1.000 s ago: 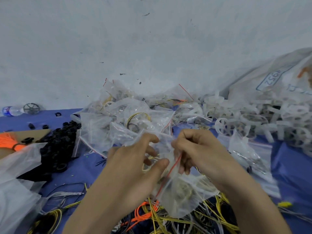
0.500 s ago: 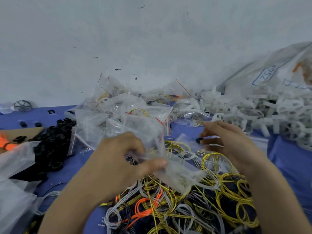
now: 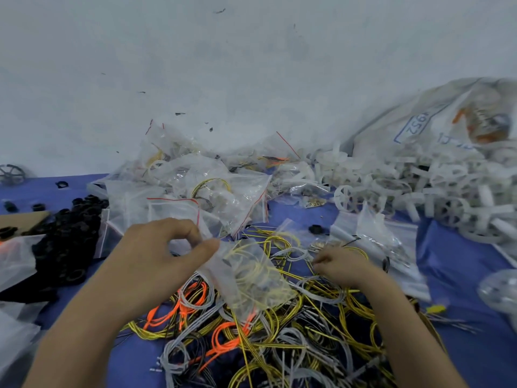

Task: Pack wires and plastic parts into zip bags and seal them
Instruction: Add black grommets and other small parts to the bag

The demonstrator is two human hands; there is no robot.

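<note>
**Zip bag pinched at one corner above the wire heap**

Left hand (image 3: 156, 259): pinches the upper corner of a clear zip bag (image 3: 251, 278) between thumb and curled fingers. Bag tilted over the wires, with pale yellow coils showing dimly through the film; seal strip not discernible.

Right hand (image 3: 340, 266): well apart from the left, down on the wire heap (image 3: 279, 345) just right of the bag, fingers bent downward. Fingertips blurred; impossible to tell whether closed on a wire.

Beyond the hands: filled bags (image 3: 195, 191) piled against the wall, contents mostly hazy behind wrinkled film.

To the left: black rings (image 3: 70, 233), partly under clear plastic cut off by the frame edge.

To the right: white plastic wheels (image 3: 419, 186) before a printed sack (image 3: 433, 121), lettering only partly legible.

Underneath everything: blue cloth (image 3: 461, 345). Both forearms cut off at the lower edge.
</note>
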